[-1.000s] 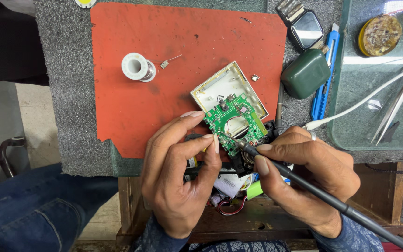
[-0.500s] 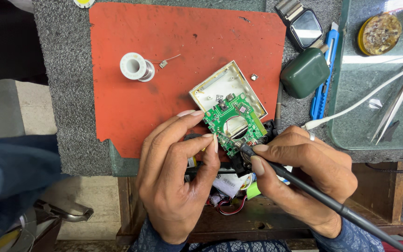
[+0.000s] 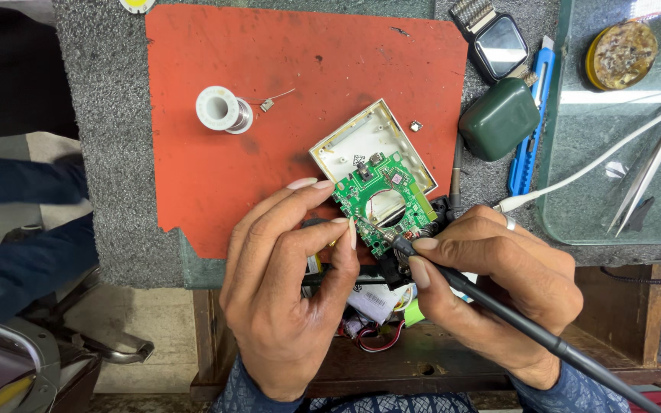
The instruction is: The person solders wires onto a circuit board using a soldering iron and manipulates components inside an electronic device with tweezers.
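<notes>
Soldering is under way, it seems: the right hand (image 3: 499, 287) grips a soldering iron (image 3: 514, 317), tip on a green circuit board (image 3: 382, 203) over its white casing (image 3: 361, 141) on the red mat (image 3: 269, 115). The left hand (image 3: 288, 287) pinches the board's edge. Next calls for steadiness.

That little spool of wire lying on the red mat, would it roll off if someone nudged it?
Probably not. The solder spool seems to rest on its flat flange on the red mat, so it would likely slide instead of rolling. It looks small and probably light. Its loose wire end looks thin and would likely bend easily.
</notes>
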